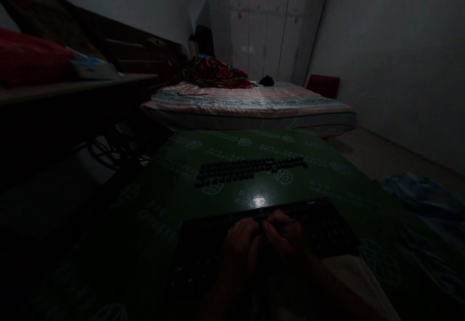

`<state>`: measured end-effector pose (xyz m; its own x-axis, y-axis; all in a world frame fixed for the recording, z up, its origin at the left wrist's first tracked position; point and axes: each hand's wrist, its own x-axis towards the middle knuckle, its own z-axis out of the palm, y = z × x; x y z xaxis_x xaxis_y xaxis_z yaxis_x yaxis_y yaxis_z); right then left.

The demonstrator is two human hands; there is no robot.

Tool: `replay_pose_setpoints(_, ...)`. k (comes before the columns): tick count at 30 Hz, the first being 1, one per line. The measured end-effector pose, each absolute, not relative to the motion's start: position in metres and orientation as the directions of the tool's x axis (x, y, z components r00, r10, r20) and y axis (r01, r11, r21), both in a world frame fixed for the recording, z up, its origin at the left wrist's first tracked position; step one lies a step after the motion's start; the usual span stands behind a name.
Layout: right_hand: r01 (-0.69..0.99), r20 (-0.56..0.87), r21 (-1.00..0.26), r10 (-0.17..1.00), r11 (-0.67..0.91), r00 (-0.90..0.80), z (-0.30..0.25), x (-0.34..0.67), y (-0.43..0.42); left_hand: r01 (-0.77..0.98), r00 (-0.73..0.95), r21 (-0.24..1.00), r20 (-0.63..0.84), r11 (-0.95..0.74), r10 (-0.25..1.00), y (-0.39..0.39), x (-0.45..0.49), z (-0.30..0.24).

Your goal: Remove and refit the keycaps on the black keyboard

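Observation:
A black keyboard (327, 229) lies on the green table, close to my body. Over its middle my two hands meet, their fingertips almost touching near the top edge. My left hand (240, 241) has its fingers curled and pressed together. My right hand (285, 234) is closed too, thumb and fingers pinched. Whatever they grip is too dark and small to name. Beyond the keyboard, loose black keycaps (236, 168) are laid out in rows. Dim light hides most of the keyboard's left and middle parts.
The green table (218, 205) bears printed globe emblems. A pale cloth (352, 277) lies by my right forearm. Ahead stands a bed (254, 110) with a red floral blanket (218, 73). A shelf (134, 80) is at left; blue fabric (421, 195) lies at right.

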<state>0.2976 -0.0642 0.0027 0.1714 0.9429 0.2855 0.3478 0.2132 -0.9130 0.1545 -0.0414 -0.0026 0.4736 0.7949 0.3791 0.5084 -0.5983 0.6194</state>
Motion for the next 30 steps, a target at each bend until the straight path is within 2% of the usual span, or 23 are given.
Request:
replay_pose_setpoints(5, 0.338, 0.389, -0.882, 0.912, 0.327, 0.133, 0.007, 0.297, -0.068, 0.507, 0.378, 0.714, 0.319, -0.483, 0.869, -0.046, 0.156, 0.007)
replay_pose_setpoints(9, 0.383, 0.479, -0.829, 0.871, 0.408, 0.108, 0.016, 0.299, -0.071, 0.421, 0.255, 0.848, 0.23, -0.322, 0.939, -0.047, 0.155, 0.013)
replay_pose_setpoints(11, 0.481, 0.551, -0.748, 0.832, 0.458, 0.063, 0.021, 0.304, -0.07, 0.36, 0.182, 0.912, 0.137, -0.195, 0.974, -0.047, 0.155, 0.018)
replay_pose_setpoints(14, 0.682, 0.655, -0.536, 0.755, 0.498, -0.037, 0.023, 0.311, -0.066, 0.203, 0.123, 0.979, -0.042, 0.016, 0.992, -0.045, 0.153, 0.026)
replay_pose_setpoints(17, 0.75, 0.66, -0.432, 0.742, 0.501, -0.116, 0.021, 0.312, -0.064, 0.014, 0.133, 0.988, -0.155, 0.154, 0.979, -0.042, 0.15, 0.028)
replay_pose_setpoints(20, 0.718, 0.561, -0.465, 0.8, 0.518, -0.213, 0.02, 0.306, -0.064, -0.12, 0.154, 0.966, -0.21, 0.23, 0.965, -0.04, 0.148, 0.025)
replay_pose_setpoints(24, 0.632, 0.427, -0.575, 0.85, 0.52, -0.31, 0.026, 0.298, -0.066, -0.252, 0.202, 0.924, -0.239, 0.286, 0.95, -0.042, 0.148, 0.022)
replay_pose_setpoints(27, 0.609, 0.355, -0.634, 0.879, 0.476, -0.317, 0.033, 0.297, -0.067, -0.293, 0.231, 0.909, -0.234, 0.297, 0.944, -0.042, 0.147, 0.023)
replay_pose_setpoints(30, 0.607, 0.361, -0.642, 0.883, 0.469, -0.301, 0.037, 0.296, -0.067, -0.292, 0.24, 0.905, -0.244, 0.31, 0.939, -0.041, 0.146, 0.026)
